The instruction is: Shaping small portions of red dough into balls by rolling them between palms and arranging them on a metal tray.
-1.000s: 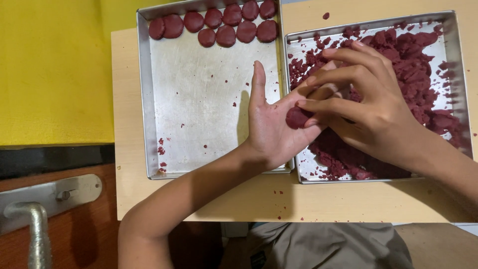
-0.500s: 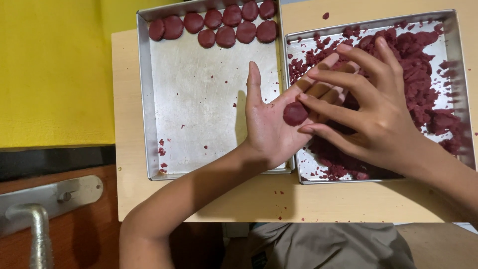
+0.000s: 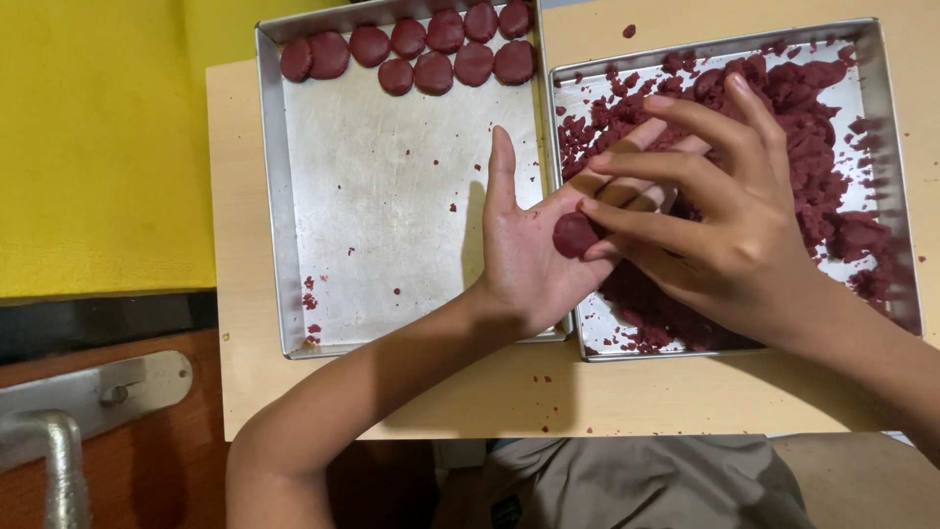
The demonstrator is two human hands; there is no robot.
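left hand (image 3: 529,250) lies palm up, open flat, thumb pointing far, fingers stretched right over the seam between two trays. a small dark red dough ball (image 3: 576,235) sits on the palm, near the base of the fingers. hand does not close on it; it only cradles it.

right hand (image 3: 729,230) comes in from the near right, palm down, fingers (image 3: 636,217) spread and slightly bent. lowest fingertips touch the right side of the ball and press it against the left palm. other fingers lie across the left hand's fingers. no closed grip, just a pinch between fingertips and palm.

under the right hand: right tray (image 3: 886,147), square, metal, holding loose dough (image 3: 822,127), crumbly, dark red, heaped mostly at its far and right parts, crumbs scattered toward its left wall.

left of it, touching or just beside: left tray (image 3: 392,196), same kind, mostly bare metal with a few crumbs. along its far wall, rounds (image 3: 431,54) of the same dough, flattened, in two short rows, touching each other.

both trays stand on a pale wooden table (image 3: 235,196). one crumb on the table beyond the right tray. yellow surface (image 3: 98,147) to the left. metal fitting (image 3: 78,402) on brown wood, near left. grey cloth (image 3: 627,485) at the near edge, under the table.
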